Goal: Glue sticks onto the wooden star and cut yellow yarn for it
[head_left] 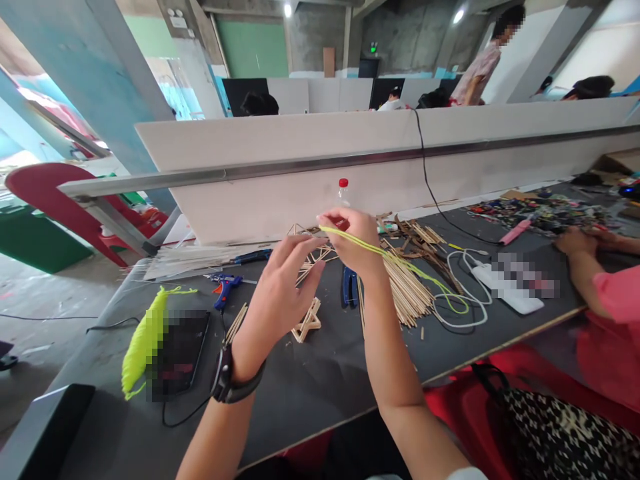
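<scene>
A bright yellow-green yarn [410,265] runs from the pinched fingertips of my right hand [354,241], across the back of the wrist and down to the table at the right. My left hand [283,288], with a dark watch on its wrist, hovers to the left; its fingers are stretched, the thumb stands apart, and no object shows in it. Below it on the table sits a small frame of wooden sticks [307,323]. Behind both hands is a larger stick frame [320,257], partly hidden. Loose wooden sticks [407,293] lie fanned out beside my right forearm.
At the left lie a yarn skein [145,343], a black flat device [200,347] and a blue glue gun [228,291]. Near the middle are a blue-handled tool [349,288] and a red-capped bottle [343,195]. A white power strip [507,288] lies right, near another person's hand [577,245].
</scene>
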`<state>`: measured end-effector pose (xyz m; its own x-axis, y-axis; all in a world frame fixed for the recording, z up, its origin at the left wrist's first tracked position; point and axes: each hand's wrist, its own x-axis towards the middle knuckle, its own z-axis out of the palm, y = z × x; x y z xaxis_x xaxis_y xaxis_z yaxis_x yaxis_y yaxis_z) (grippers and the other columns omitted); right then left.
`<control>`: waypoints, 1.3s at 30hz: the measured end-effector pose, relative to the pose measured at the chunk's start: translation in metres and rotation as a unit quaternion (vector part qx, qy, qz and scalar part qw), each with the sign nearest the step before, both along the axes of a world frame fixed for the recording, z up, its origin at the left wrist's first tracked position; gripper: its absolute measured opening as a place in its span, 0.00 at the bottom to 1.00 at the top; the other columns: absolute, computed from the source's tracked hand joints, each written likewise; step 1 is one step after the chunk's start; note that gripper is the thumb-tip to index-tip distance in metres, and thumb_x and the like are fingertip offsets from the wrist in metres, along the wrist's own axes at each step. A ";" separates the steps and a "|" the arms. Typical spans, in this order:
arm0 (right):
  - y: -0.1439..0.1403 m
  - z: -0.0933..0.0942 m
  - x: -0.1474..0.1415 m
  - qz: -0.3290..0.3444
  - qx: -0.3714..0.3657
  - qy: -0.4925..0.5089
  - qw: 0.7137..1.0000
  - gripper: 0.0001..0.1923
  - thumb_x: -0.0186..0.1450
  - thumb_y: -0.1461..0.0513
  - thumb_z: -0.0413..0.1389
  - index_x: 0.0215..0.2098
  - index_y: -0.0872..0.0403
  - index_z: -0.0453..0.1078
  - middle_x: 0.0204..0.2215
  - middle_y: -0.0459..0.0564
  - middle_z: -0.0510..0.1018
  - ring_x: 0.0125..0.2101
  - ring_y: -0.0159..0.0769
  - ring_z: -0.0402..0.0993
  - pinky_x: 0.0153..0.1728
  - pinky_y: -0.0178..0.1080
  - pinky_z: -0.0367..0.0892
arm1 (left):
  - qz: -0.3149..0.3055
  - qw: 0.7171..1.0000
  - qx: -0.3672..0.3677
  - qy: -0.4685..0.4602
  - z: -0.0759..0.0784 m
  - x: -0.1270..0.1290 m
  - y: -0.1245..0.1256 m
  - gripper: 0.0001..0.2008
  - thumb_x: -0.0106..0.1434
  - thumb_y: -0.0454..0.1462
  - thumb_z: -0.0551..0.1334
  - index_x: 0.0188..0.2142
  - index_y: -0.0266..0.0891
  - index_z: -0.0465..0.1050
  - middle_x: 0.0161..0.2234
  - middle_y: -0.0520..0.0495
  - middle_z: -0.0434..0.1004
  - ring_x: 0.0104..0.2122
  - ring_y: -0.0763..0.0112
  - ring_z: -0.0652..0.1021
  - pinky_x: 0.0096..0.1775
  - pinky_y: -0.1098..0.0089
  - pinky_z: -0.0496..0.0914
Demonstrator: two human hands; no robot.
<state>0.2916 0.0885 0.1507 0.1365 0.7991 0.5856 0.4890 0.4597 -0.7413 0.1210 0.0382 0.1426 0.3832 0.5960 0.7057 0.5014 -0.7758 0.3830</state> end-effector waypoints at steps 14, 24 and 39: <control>-0.006 0.002 -0.031 0.162 -0.103 -0.156 0.969 0.07 0.59 0.67 0.57 0.32 0.54 0.77 0.27 0.46 0.80 0.27 0.32 0.69 0.29 0.36 0.57 | -0.038 0.999 -0.016 -0.010 0.004 -0.037 0.020 0.06 0.72 0.32 0.61 0.44 0.40 0.78 0.44 0.44 0.79 0.44 0.68 0.80 0.47 0.65 0.74; -0.005 0.000 -0.032 0.171 -0.114 -0.169 0.964 0.05 0.62 0.63 0.60 0.34 0.55 0.79 0.27 0.46 0.80 0.27 0.31 0.70 0.29 0.36 0.59 | -0.060 0.995 -0.075 -0.012 0.002 -0.042 0.025 0.06 0.74 0.36 0.57 0.38 0.40 0.69 0.34 0.49 0.74 0.35 0.70 0.74 0.41 0.67 0.69; 0.040 -0.039 -0.024 -0.049 -0.143 -0.191 0.970 0.12 0.70 0.57 0.56 0.39 0.49 0.82 0.36 0.50 0.87 0.37 0.42 0.80 0.35 0.39 0.65 | -0.318 0.909 -0.085 -0.256 0.024 -0.097 -0.016 0.15 0.61 0.37 0.62 0.23 0.41 0.56 0.19 0.56 0.52 0.22 0.74 0.61 0.40 0.57 0.72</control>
<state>0.2672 0.1282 0.1121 0.0370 0.9306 0.3641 0.7836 0.1991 -0.5885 0.0240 0.0222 0.1665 0.3349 0.4864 0.8070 -0.3057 -0.7540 0.5814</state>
